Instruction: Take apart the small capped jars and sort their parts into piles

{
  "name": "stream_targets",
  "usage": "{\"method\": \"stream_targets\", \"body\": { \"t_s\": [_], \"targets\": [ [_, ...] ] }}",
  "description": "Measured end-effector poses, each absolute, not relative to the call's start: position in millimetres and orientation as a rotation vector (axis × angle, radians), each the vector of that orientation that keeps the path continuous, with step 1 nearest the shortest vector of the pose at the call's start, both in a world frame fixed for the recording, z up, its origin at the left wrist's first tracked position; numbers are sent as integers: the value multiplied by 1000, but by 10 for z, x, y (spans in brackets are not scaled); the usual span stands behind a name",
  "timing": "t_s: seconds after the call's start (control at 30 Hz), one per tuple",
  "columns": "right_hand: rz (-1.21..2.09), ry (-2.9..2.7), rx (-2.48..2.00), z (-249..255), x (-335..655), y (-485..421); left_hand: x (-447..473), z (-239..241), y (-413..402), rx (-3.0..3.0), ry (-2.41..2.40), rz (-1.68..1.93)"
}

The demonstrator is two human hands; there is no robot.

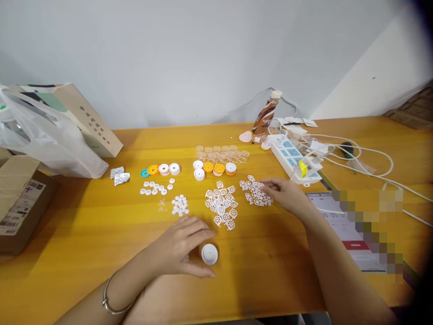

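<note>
My left hand [185, 243] is open, thumb and fingers spread at the left side of a white round plastic cap [209, 254], which lies on the table with its hollow side up. My right hand [284, 193] reaches to the right-hand pile of flat white spoked plastic pieces [256, 195]. Its thumb and forefinger come together at the pile's edge, on what looks like one of the pieces. A larger pile of similar spoked pieces [220, 205] lies between the hands. Small white domed discs [180, 205] and tiny clear rings [163, 205] lie beyond my left hand.
Farther back are white and orange round cases [218, 169], clear rings [221, 154] and more white discs [156, 187]. A bottle [266, 115], a power strip [291, 158] with cables and a phone [341, 225] are at right. A carton [20, 212] and bags [64, 135] stand at left.
</note>
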State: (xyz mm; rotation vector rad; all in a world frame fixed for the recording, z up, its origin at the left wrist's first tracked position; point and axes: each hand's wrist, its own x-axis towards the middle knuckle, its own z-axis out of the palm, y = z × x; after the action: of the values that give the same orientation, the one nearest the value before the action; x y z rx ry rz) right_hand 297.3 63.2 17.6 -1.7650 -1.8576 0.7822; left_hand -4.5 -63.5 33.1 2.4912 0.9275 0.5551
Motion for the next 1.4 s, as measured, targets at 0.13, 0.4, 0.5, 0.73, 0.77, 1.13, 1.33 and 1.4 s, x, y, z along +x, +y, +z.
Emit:
{"method": "stream_targets", "body": {
  "t_s": [0.13, 0.4, 0.5, 0.73, 0.77, 1.13, 1.33, 1.4],
  "targets": [
    [753, -1885, -1741, 190, 2964, 623, -72, 344, -615, 2504, 918, 458],
    [658, -1992, -1798, 264, 2934, 603, -63, 248, -618, 2509, 890, 417],
    [506, -1999, -1731, 307, 2874, 561, -53, 254, -624, 2507, 904, 401],
    [792, -2533, -793, 322, 2236, 24, -12, 205, -641, 2508, 962, 441],
    [796, -2629, -689, 305, 2141, -58, -10, 198, -640, 2522, 962, 456],
    [465, -2716, -685, 189, 1963, -302, -49, 159, -615, 2609, 1087, 443],
    [783, -2364, -730, 293, 2039, -195, -22, 163, -618, 2577, 1077, 454],
    [713, -2190, -879, 319, 2141, -28, -22, 176, -624, 2571, 1074, 458]
  ]
}}
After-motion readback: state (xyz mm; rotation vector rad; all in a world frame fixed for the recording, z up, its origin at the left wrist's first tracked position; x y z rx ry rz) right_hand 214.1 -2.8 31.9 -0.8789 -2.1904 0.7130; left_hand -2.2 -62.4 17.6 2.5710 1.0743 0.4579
